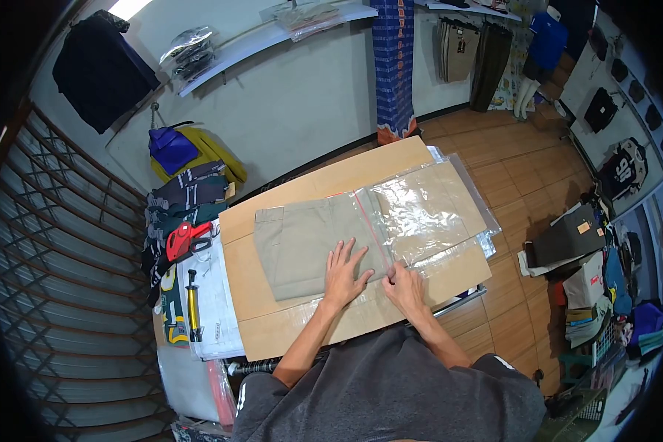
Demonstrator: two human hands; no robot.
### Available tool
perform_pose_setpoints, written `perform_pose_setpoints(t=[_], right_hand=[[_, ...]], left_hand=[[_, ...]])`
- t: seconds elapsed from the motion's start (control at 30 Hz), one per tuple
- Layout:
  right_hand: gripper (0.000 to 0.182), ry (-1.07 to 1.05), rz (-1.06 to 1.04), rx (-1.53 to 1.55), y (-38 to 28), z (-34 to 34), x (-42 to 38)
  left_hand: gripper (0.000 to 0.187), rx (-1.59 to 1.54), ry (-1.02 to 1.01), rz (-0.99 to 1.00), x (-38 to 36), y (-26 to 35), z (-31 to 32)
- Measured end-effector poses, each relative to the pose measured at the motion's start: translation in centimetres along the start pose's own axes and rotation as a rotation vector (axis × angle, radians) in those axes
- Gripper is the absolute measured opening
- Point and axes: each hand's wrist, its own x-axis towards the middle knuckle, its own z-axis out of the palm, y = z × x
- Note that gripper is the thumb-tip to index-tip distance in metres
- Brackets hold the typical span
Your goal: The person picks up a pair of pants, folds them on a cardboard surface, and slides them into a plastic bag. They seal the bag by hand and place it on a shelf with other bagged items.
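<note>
A folded pair of khaki trousers (295, 247) lies flat on a cardboard sheet (265, 335). Its right part is inside a clear plastic bag (427, 214), whose mouth is marked by a thin red strip running across the cloth. My left hand (342, 278) rests on the trousers with fingers spread, just left of the strip. At the near end of that strip, my right hand (407, 287) is closed, thumb and fingers pinching the bag's edge. More plastic bags stick out from under the filled one at the right.
Left of the cardboard lie a red tape dispenser (186, 239), a yellow-and-black tool (193, 306) and white sheets (221, 320). Folded clothes (188, 195) are stacked behind them. A metal folding gate (66, 272) stands at far left. Clothes and boxes (586, 280) line the right side.
</note>
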Motion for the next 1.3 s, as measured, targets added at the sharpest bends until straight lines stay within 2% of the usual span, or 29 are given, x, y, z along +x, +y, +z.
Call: perform_pose_setpoints(t=[0.13,0.23,0.33,0.4,0.5,0.6,0.7,0.83,1.3], right_hand=[[0.017,-0.015,-0.005,-0.025,-0.4,0.3,-0.1],[0.017,-0.013,0.013,-0.028,-0.6,0.0,0.0],[0.019,-0.002,0.018,0.016,0.1,0.3,0.0],[0.02,0.013,0.015,0.027,0.2,0.3,-0.1],[0.021,0.012,0.043,0.115,0.1,0.0,-0.2],[0.024,-0.049,0.087,0.147,-0.3,-0.6,0.0],[0.025,-0.042,0.088,0.163,0.0,-0.2,0.2],[0.025,-0.043,0.073,0.184,0.0,-0.2,0.5],[0.023,0.004,0.016,0.179,-0.2,-0.1,1.0]], left_hand=[[0.063,0.012,0.08,0.012,0.3,0.7,0.2],[0.062,-0.25,0.112,-0.038,0.2,0.0,-0.6],[0.061,-0.32,0.241,-0.129,-0.3,-2.1,-3.2],[0.057,-0.066,0.451,-0.205,-1.3,-5.1,-4.3],[0.049,0.217,0.643,-0.423,-3.1,-6.9,-6.3],[0.05,0.057,0.609,-0.494,-4.8,-9.5,-5.5],[0.048,-0.072,0.56,-0.442,-5.3,-9.4,-5.3],[0.038,0.023,0.518,-0.418,-5.0,-7.6,-4.3],[0.041,-0.043,0.315,-0.318,-4.2,-2.6,-1.9]])
